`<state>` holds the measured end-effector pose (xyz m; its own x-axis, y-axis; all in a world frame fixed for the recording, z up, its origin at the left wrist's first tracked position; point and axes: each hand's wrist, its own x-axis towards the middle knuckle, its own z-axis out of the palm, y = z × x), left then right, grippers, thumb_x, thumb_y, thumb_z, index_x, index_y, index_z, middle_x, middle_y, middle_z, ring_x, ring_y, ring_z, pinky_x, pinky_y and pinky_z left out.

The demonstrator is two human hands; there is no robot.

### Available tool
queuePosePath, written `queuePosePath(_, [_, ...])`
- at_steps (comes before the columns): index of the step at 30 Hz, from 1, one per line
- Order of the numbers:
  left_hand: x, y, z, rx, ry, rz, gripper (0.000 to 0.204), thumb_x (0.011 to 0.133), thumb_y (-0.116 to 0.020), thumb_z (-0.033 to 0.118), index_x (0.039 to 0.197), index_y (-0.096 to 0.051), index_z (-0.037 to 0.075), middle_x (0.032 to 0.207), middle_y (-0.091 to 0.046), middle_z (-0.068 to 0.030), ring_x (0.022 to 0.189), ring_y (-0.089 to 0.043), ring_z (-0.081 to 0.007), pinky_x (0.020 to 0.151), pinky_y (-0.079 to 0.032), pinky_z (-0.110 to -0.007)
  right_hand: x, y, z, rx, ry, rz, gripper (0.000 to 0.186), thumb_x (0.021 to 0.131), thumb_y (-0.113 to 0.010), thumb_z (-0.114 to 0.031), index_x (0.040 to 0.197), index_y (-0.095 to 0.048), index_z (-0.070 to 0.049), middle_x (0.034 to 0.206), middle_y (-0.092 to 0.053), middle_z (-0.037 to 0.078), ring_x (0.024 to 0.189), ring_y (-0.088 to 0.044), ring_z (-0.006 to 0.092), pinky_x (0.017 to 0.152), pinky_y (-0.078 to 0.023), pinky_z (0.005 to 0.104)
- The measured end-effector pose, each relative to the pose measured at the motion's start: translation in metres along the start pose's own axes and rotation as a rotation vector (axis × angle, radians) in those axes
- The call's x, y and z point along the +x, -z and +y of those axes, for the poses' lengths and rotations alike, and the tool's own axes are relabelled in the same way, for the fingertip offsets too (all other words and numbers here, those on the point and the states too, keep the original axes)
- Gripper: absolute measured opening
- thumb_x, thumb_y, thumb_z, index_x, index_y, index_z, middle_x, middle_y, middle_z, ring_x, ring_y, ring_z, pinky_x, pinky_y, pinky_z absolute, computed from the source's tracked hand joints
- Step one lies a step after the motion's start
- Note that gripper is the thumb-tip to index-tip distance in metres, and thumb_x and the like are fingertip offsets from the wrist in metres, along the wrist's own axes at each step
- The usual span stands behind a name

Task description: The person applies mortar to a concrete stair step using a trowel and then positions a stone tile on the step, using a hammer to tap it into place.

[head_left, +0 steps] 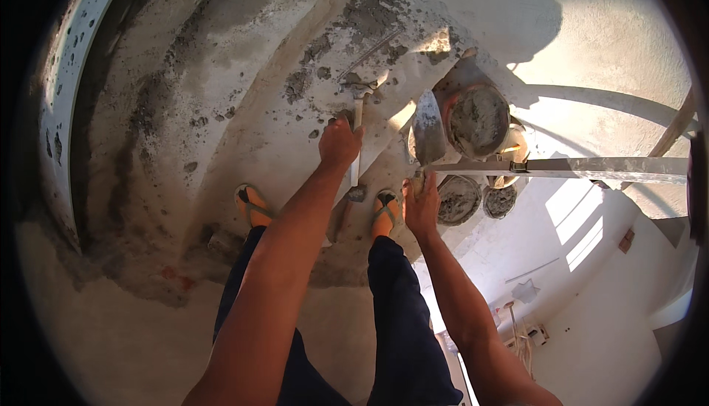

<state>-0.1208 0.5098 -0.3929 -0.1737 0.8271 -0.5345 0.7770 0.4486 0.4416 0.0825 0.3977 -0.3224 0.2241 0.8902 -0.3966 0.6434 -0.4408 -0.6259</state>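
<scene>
My right hand (422, 203) is wrapped around the handle of a pointing trowel, its broad, mortar-smeared blade (428, 131) turned up and away from me. My left hand (341, 144) is closed, with a small dark piece showing at its top that I cannot make out. Right beside those fingers runs a long pale bar (357, 155) with a crosswise head at its far end; whether the hand grips it is unclear. Just right of the trowel blade stands a large round bucket (509, 122) of grey mortar.
Two smaller mortar containers (459, 200) (500, 201) stand below a long straight beam (605, 168) reaching right. Wet mortar clumps (373, 15) and a thin rod (369, 55) lie on the step-like surface ahead. My sandalled feet (253, 205) are beneath my arms. A curved pale edge (63, 111) bounds the left.
</scene>
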Motion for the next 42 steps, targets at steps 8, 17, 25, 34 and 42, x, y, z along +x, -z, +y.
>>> queuePosePath(8, [0.013,-0.046,-0.02,0.01,0.04,0.189,0.042,0.09,-0.074,0.025,0.115,-0.055,-0.003,0.116,-0.064,-0.0272,0.105,-0.068,-0.0468,0.087,-0.056,-0.057,-0.071,0.034,0.048,0.042,-0.12,-0.195,0.039,0.096,-0.067,-0.013,0.129,-0.049,0.0,0.099,-0.069,0.029,0.094,-0.069,0.0501,0.08,-0.052,0.0507])
queuePosePath(17, [0.06,0.017,0.048,-0.042,-0.082,0.157,0.028,0.096,-0.07,0.021,0.114,-0.059,0.003,0.102,-0.071,-0.0269,0.098,-0.072,-0.0456,0.086,-0.056,-0.056,-0.069,0.051,0.068,0.067,-0.051,-0.14,0.047,0.097,-0.064,-0.013,0.137,-0.046,0.003,0.115,-0.065,0.031,0.107,-0.064,0.0513,0.089,-0.05,0.0524])
queuePosePath(25, [0.125,0.003,0.046,0.249,-0.176,0.106,0.038,0.097,-0.069,0.023,0.128,-0.06,0.002,0.126,-0.062,-0.0271,0.112,-0.068,-0.0468,0.095,-0.057,-0.054,0.082,0.038,0.021,-0.156,0.099,0.049,0.056,0.095,-0.066,-0.007,0.142,-0.038,0.004,0.12,-0.052,0.032,0.105,-0.061,0.0535,0.088,-0.051,0.0574])
queuePosePath(34, [0.065,0.05,-0.013,-0.102,-0.121,-0.304,0.024,0.102,-0.063,0.023,0.106,-0.065,-0.001,0.094,-0.071,-0.0188,0.089,-0.07,-0.0338,0.081,-0.055,-0.047,0.155,-0.003,0.004,-0.4,0.215,0.037,0.052,0.09,-0.071,-0.004,0.128,-0.036,-0.004,0.126,-0.056,0.03,0.104,-0.068,0.0515,0.083,-0.057,0.0561])
queuePosePath(42, [-0.194,0.172,-0.023,-0.936,0.513,-0.597,0.024,0.102,-0.068,0.019,0.119,-0.058,0.005,0.079,-0.06,-0.0012,0.048,-0.046,-0.0064,0.043,-0.036,-0.027,0.15,0.011,-0.017,-0.584,0.372,-0.226,0.059,0.092,-0.07,-0.01,0.143,-0.04,-0.007,0.128,-0.061,0.026,0.103,-0.069,0.0474,0.085,-0.058,0.0554])
